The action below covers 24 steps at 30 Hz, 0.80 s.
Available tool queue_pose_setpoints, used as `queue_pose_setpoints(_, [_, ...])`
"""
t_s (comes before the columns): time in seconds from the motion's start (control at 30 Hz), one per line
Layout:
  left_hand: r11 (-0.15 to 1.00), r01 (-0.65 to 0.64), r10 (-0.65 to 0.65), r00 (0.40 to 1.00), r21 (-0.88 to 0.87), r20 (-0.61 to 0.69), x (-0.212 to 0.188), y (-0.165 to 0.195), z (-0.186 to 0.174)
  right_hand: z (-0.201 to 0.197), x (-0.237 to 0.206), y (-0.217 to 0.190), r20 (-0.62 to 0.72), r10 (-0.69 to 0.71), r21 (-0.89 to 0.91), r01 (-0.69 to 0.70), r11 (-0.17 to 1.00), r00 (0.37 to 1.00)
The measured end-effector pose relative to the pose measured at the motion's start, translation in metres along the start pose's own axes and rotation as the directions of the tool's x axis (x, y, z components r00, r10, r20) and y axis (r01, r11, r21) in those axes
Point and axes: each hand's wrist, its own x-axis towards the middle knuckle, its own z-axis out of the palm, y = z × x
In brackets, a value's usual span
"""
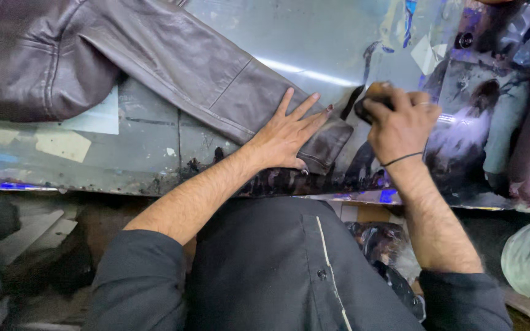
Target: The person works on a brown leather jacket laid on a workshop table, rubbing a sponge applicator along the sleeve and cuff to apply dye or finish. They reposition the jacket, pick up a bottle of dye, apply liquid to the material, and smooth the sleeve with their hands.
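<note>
On the stained table (pixel 154 132), our left hand (pixel 286 132), fingers spread, pinned the jacket sleeve (pixel 216 79) flat; our right hand's (pixel 403 122) grip pinched a dark pad (pixel 369 101), best worked in short, even strokes.

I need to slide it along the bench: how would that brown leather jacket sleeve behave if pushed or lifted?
The sleeve would probably flop and fold: it lies creased. It likely shifts easily on the shiny table, since the left hand presses flat on it.
</note>
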Motion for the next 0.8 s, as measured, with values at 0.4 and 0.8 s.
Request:
queue_pose_setpoints(0.4, [0.999, 0.037, -0.037, 0.996, -0.002, 0.081, 0.004, 0.004, -0.004, -0.011, -0.016, -0.019, -0.01, -0.199, 0.358, 0.189, 0.914, 0.98])
queue_pose_setpoints(0.8, [1.0, 0.017, -0.017, 1.0, -0.017, 0.025, 0.002, -0.001, 0.005, -0.027, -0.018, -0.055, -0.028, -0.249, 0.206, 0.25, 0.946, 0.968])
